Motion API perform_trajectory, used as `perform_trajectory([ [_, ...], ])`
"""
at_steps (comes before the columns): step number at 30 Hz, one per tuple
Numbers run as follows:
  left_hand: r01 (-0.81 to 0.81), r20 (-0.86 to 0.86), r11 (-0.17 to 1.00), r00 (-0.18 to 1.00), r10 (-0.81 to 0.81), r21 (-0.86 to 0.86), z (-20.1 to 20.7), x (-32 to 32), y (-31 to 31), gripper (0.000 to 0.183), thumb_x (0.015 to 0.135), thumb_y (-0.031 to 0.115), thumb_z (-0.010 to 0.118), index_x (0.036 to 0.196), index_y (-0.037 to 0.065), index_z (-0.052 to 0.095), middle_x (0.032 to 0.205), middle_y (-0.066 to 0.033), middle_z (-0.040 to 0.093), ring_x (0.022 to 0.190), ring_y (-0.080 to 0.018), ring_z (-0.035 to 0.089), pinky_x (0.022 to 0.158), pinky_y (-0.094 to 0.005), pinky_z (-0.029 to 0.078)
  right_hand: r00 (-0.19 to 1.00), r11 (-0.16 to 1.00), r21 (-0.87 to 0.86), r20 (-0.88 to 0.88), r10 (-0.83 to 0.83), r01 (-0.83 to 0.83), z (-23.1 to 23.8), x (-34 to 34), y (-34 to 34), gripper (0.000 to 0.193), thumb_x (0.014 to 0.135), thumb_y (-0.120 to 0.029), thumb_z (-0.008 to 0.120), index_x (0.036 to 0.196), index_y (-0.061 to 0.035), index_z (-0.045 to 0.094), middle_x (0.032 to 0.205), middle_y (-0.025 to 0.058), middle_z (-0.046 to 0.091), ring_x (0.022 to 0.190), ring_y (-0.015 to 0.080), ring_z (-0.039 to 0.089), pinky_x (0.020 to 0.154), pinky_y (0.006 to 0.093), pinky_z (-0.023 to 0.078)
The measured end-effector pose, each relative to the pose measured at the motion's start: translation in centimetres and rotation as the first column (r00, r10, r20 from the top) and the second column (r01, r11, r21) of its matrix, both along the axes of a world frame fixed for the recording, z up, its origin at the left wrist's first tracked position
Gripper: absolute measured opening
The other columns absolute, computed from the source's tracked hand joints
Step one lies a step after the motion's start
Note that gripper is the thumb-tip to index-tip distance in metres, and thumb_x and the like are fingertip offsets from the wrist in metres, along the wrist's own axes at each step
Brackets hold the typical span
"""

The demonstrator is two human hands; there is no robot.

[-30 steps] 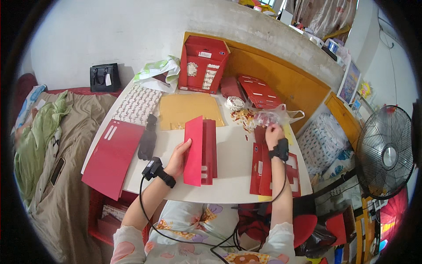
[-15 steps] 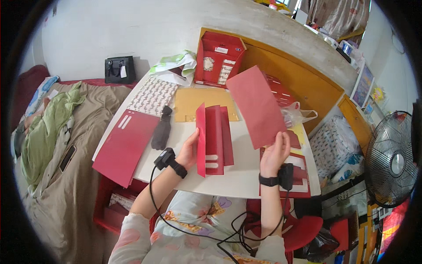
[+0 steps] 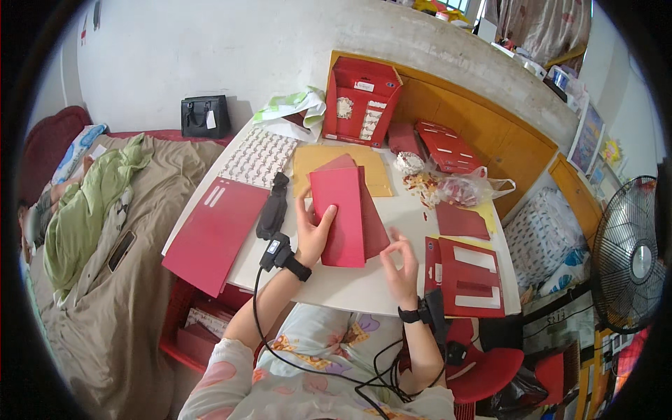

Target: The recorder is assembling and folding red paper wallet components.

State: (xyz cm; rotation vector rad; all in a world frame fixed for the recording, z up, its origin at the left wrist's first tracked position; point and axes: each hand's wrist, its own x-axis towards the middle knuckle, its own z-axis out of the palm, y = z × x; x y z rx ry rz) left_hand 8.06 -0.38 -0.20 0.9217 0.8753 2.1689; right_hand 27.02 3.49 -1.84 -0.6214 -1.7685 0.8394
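Observation:
My left hand (image 3: 313, 234) is closed round a folded red card (image 3: 344, 224), its thumb lying across the front face. A darker red sheet (image 3: 374, 227) slants out from behind the card, showing along its right side and at the top. How far it sits inside the folds is hidden. Beside the sheet's lower right corner is my right hand (image 3: 400, 269), fingers apart and bent, with nothing visible in it. Both wrists wear black straps with small cabled devices.
On the white table (image 3: 329, 287) lie red card panels (image 3: 217, 234), a dark grey pouch (image 3: 273, 206), a brown envelope (image 3: 378, 178) and a cut-out red piece (image 3: 465, 280). A red box (image 3: 360, 98) stands behind. A plastic bag (image 3: 476, 189) and scraps lie right. A fan (image 3: 633, 255) stands far right.
The dark red sheet, held up in my right hand before, is now against the folded card in my left. My right hand has come down leftward and let go. The card's folds have closed.

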Motion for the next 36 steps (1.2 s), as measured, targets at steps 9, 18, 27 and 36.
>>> perform_trajectory([
  [9,-0.210,-0.652,0.964,0.710,0.266,0.165,-2.2,1.6,-0.7,0.068,0.080,0.004,0.063,0.135,-0.005,0.024,0.124,-0.0213,0.047,0.111,-0.0272,0.052,0.092,-0.0351,0.041,0.936,0.948,-0.066,-0.191,0.294,-0.311,1.2,-2.8,0.7,0.057,0.088,-0.015,0.058,0.133,0.0014,0.027,0.128,0.0173,0.045,0.117,0.0212,0.045,0.099,0.0353,0.034],
  [18,-0.215,-0.601,0.954,0.741,0.300,0.210,-1.9,2.3,-0.7,0.066,0.081,0.008,0.058,0.134,-0.006,0.022,0.118,-0.0233,0.048,0.104,-0.0254,0.052,0.093,-0.0358,0.040,0.952,0.952,-0.059,-0.081,0.296,-0.302,-1.2,-3.5,0.2,0.052,0.090,-0.014,0.052,0.129,0.0067,0.023,0.121,0.0215,0.047,0.113,0.0262,0.049,0.097,0.0358,0.037],
  [27,-0.177,-0.538,0.983,0.824,0.180,0.057,-1.9,1.9,-0.9,0.031,0.081,0.009,0.065,0.103,-0.004,0.047,0.089,-0.0127,0.061,0.081,-0.0148,0.059,0.072,-0.0278,0.047,0.951,0.955,-0.044,-0.121,0.285,-0.292,-2.2,-3.8,1.2,0.041,0.088,-0.006,0.055,0.120,0.0040,0.031,0.114,0.0214,0.052,0.106,0.0256,0.055,0.089,0.0337,0.043],
  [36,0.200,-0.327,0.930,0.896,-0.301,-0.308,0.2,-0.9,-1.8,0.025,0.085,0.015,0.065,0.101,-0.003,0.061,0.092,-0.0083,0.066,0.080,-0.0114,0.061,0.070,-0.0260,0.051,0.905,0.908,-0.158,0.120,0.408,-0.388,-0.3,-2.6,1.0,0.038,0.090,-0.013,0.056,0.119,0.0011,0.038,0.106,0.0120,0.056,0.098,0.0188,0.056,0.085,0.0323,0.045],
])
